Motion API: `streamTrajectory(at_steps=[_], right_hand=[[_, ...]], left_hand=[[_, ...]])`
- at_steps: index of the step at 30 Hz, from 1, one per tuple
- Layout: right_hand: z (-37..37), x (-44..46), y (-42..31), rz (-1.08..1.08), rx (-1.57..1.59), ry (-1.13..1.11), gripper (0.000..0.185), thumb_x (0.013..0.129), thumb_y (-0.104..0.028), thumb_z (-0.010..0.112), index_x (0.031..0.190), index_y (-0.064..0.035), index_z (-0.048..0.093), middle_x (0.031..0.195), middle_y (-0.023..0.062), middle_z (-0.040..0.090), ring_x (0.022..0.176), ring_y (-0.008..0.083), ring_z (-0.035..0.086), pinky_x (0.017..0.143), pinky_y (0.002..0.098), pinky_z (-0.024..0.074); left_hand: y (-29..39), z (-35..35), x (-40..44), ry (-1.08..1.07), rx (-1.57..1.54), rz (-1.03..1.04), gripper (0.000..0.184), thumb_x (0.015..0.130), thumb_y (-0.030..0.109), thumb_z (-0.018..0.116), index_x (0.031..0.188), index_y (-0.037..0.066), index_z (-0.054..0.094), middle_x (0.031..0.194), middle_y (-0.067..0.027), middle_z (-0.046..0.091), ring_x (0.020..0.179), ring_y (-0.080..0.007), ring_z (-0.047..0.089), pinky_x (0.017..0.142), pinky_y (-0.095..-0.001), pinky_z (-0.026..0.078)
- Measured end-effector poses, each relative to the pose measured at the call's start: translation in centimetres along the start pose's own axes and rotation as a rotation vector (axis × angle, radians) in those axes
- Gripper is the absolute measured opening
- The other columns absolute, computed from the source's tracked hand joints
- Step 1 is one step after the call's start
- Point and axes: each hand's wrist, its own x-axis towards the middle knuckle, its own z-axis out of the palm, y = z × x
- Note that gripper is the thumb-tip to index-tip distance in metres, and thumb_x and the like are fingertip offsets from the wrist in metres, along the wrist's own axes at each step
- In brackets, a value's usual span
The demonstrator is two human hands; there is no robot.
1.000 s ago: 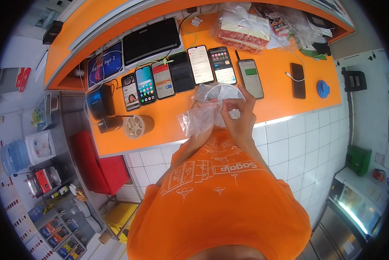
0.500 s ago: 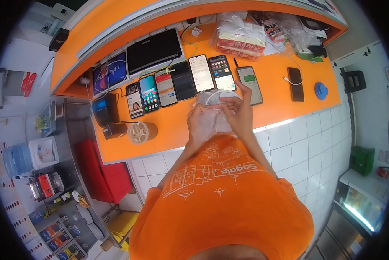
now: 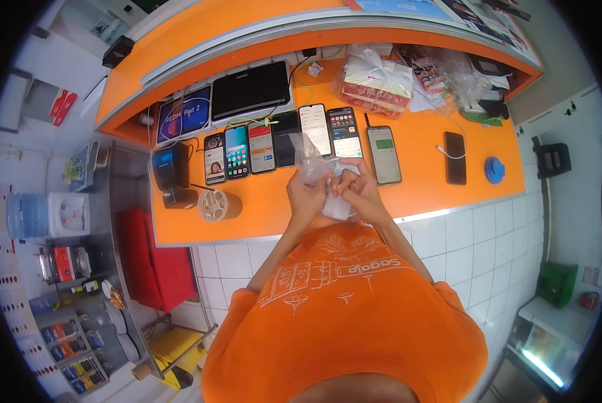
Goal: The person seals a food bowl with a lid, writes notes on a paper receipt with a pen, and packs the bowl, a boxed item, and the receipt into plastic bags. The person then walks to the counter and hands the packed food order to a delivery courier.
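Near the counter's front edge, my two hands meet at a clear plastic bag (image 3: pixel 307 158) with something whitish in its lower part. My left hand (image 3: pixel 306 196) is closed on the bag, whose loose end stands up above the fingers. Against it, my right hand (image 3: pixel 359 192) pinches the bag with bent fingers. What exactly lies inside is blurred by the plastic. Just beyond the hands is a row of several smartphones, among them a white-screened phone (image 3: pixel 315 131), a phone showing a keyboard (image 3: pixel 344 133) and a phone with a green box on screen (image 3: pixel 384 154).
Around me on the orange counter (image 3: pixel 418 195) are an iced drink cup (image 3: pixel 219 205), a dark phone (image 3: pixel 455 158) with a white cable and a blue round object (image 3: pixel 494 170). Behind stand a black tablet (image 3: pixel 250 91), a Redmi Pad 2 box (image 3: pixel 184 115) and a bagged red-white box (image 3: pixel 376 84).
My hands have drawn closer together on the bag, and my right index finger has come down from its raised position. The bag's loose end now points up and left. The view has shifted slightly.
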Motion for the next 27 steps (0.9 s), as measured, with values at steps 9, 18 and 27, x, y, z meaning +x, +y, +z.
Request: streamTrajectory(at_steps=[9,18,27], right_hand=[[-2.7,0.9,-2.4,-0.023,0.346,0.168,0.055,0.089,0.008,0.058,0.137,-0.0069,0.036,0.084,0.005,0.057,0.095,0.017,0.059,0.086,0.0304,0.048],[-5.4,1.6,-3.6,-0.01,-0.307,-0.206,0.056,0.088,0.006,0.064,0.136,-0.0099,0.039,0.089,0.0046,0.057,0.087,0.0163,0.058,0.089,0.0293,0.0497],[-3.2,3.3,-1.6,0.125,-0.117,-0.179,0.021,0.087,0.005,0.069,0.103,-0.0003,0.057,0.083,0.0058,0.065,0.079,0.0107,0.063,0.071,0.0236,0.0511]], left_hand=[[3.8,2.1,-1.1,0.083,-0.057,0.174,0.013,0.087,0.005,0.071,0.099,0.001,0.066,0.087,-0.0081,0.073,0.081,-0.0131,0.069,0.073,-0.0273,0.052],[5.4,3.7,-2.5,0.319,-0.176,0.056,0.011,0.094,0.011,0.068,0.099,0.001,0.065,0.085,-0.0043,0.07,0.074,-0.0088,0.062,0.068,-0.0245,0.048],[5.0,3.9,-3.0,0.349,-0.276,-0.018,0.014,0.095,0.016,0.068,0.098,0.003,0.064,0.088,-0.0016,0.066,0.08,-0.0085,0.058,0.07,-0.0241,0.046]])
